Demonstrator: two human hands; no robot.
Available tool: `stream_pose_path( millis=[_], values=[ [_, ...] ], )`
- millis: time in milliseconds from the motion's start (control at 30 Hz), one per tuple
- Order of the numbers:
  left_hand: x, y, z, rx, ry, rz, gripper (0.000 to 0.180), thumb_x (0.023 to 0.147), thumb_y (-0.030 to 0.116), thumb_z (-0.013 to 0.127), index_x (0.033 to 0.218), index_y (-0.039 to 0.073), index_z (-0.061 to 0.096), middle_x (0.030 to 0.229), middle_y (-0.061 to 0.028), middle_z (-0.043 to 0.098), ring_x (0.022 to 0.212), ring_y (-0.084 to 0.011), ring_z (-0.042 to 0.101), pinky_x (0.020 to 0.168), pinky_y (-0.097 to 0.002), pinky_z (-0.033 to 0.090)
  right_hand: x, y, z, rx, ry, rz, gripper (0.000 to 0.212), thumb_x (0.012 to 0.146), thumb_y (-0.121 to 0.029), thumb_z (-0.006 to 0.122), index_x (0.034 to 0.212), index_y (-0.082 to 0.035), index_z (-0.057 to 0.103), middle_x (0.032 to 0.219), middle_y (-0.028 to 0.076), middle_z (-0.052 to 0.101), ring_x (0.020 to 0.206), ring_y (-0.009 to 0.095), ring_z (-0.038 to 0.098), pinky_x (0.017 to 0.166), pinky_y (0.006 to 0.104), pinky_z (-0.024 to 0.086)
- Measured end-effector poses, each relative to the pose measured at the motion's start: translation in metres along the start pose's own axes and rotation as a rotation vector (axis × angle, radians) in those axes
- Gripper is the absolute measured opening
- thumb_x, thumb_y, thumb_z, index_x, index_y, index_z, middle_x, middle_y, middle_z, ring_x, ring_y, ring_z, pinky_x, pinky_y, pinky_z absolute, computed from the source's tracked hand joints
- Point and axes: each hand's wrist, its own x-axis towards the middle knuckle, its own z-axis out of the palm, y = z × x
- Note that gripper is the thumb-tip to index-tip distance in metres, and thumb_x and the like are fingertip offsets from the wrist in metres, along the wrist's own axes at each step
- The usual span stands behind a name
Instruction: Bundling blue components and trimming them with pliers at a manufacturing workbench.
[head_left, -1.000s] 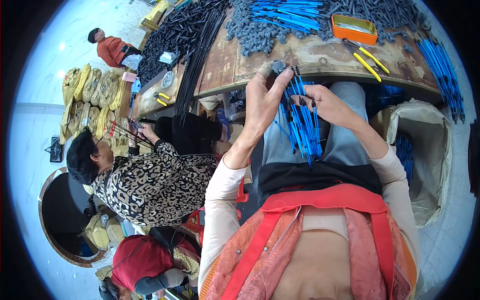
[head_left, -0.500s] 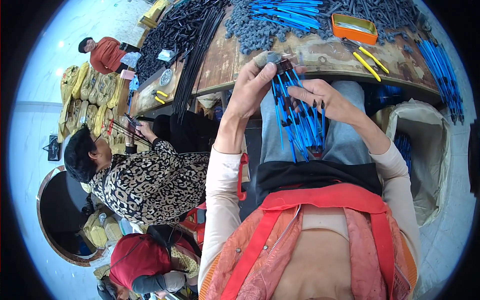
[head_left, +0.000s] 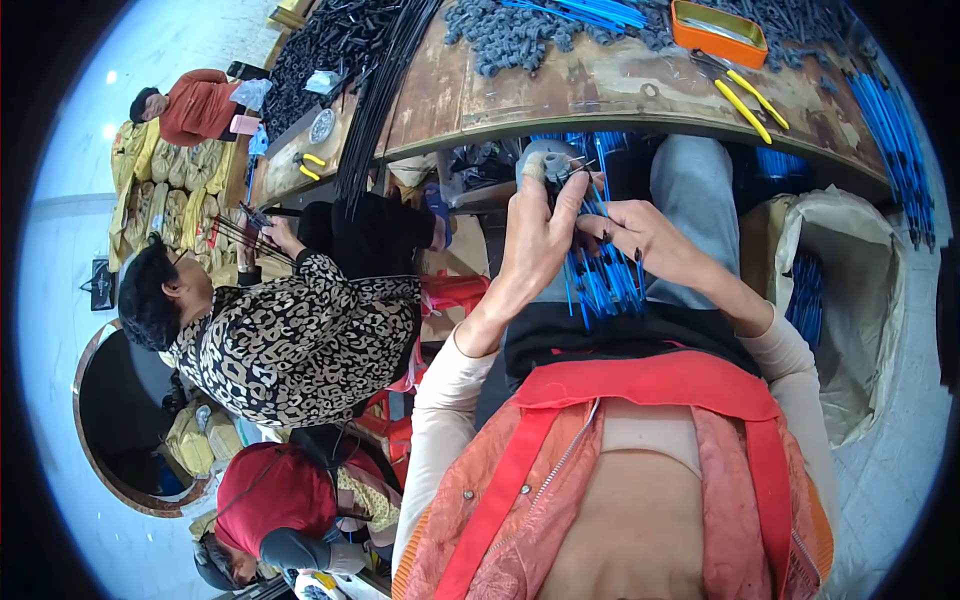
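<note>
Head view. Blue rods (head_left: 610, 288): bundle above the lap, just short of the bench (head_left: 560, 98) edge. I judge them light, thin, springy and slippery, best pinched near the dark-tipped ends. Left hand (head_left: 541, 230): thumb and finger pinched on a grey fitting (head_left: 557, 166), likely firm and light. Right hand (head_left: 645, 240): fingers clamped on the blue rods. Around the bundle I list: pliers (head_left: 742, 109), one o'clock; tin (head_left: 715, 42), one, farther; grey heap (head_left: 515, 45), eleven; black rods (head_left: 375, 110), ten; co-worker (head_left: 300, 330), nine; sack (head_left: 862, 375), three. In the way: bench edge, twelve o'clock; overlapping rods, liable to snag.
</note>
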Motion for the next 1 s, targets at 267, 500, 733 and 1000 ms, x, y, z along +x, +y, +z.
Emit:
stream_pose_path(
  millis=[267, 500, 733, 1000],
  values=[
    [-0.014, -0.012, -0.015, -0.125, -0.057, 0.010, 0.022, 0.101, 0.019, 0.049, 0.110, 0.000, 0.048, 0.106, -0.0157, 0.066, 0.109, -0.0224, 0.061, 0.093, -0.0331, 0.046, -0.027, -0.015, 0.040, 0.087, 0.412, 0.034, 0.018, 0.095, -0.015, 0.059, 0.101, 0.001, 0.065, 0.071, 0.005, 0.060, 0.067, 0.007, 0.052, 0.061, 0.0248, 0.042],
    [-0.025, -0.015, -0.028, -0.016, -0.214, -0.014, 0.029, 0.097, 0.010, 0.056, 0.120, 0.000, 0.044, 0.109, -0.0118, 0.063, 0.103, -0.0179, 0.059, 0.091, -0.0314, 0.046, -0.029, -0.014, 0.035, -0.137, 0.321, -0.037, 0.018, 0.096, -0.018, 0.058, 0.102, -0.002, 0.063, 0.064, 0.013, 0.050, 0.056, 0.016, 0.043, 0.054, 0.0317, 0.039],
    [-0.013, -0.018, -0.038, -0.217, -0.411, -0.110, 0.033, 0.095, 0.013, 0.060, 0.121, -0.002, 0.047, 0.117, -0.0162, 0.062, 0.109, -0.0196, 0.058, 0.097, -0.0344, 0.045, -0.028, -0.008, 0.039, -0.227, 0.344, -0.173, 0.013, 0.094, -0.014, 0.057, 0.095, -0.002, 0.059, 0.069, 0.023, 0.053, 0.061, 0.040, 0.056, 0.054, 0.0409, 0.041],
    [-0.019, -0.016, 0.005, -0.140, -0.001, -0.051, 0.017, 0.088, 0.007, 0.064, 0.098, -0.002, 0.054, 0.086, -0.0067, 0.069, 0.078, -0.0098, 0.063, 0.073, -0.0256, 0.051, -0.030, -0.004, 0.031, -0.266, 0.324, -0.156, 0.013, 0.091, -0.004, 0.056, 0.102, 0.001, 0.060, 0.075, 0.026, 0.058, 0.075, 0.045, 0.060, 0.057, 0.0438, 0.046]
  ],
)
